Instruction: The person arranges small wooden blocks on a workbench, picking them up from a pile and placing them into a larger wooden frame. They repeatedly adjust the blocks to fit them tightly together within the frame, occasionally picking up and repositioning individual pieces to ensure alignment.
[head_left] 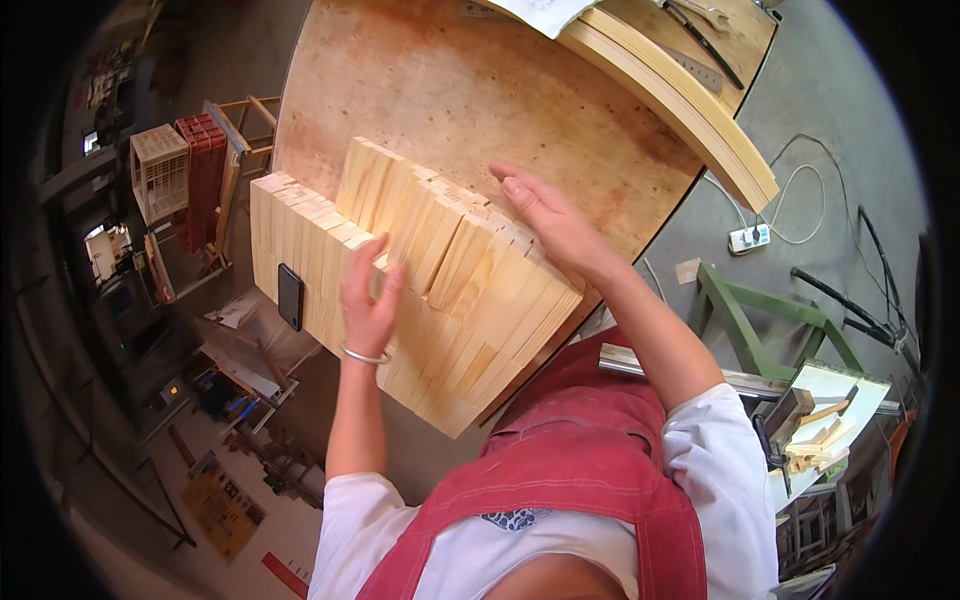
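Note:
Pale wooden strips (465, 345) stand packed side by side in a thick block on the near edge of the wooden workbench (470, 100). Their far ends are uneven, and a narrow dark gap runs between two of them. My left hand (370, 300), with a bangle at the wrist, is over the strips left of the middle, thumb and fingers apart. My right hand (545, 215) is at the far ends on the right, fingers stretched out; whether it presses on them I cannot tell. A dark phone (290, 297) lies on the strips at the left.
Long laminated wooden beams (680, 100) extend past the bench's right edge, beside a wrench (710, 15) and a metal ruler (697, 70). On the floor at right are a power strip (748, 238) with cables and a green trestle (770, 310). Plastic crates (160, 172) stand left.

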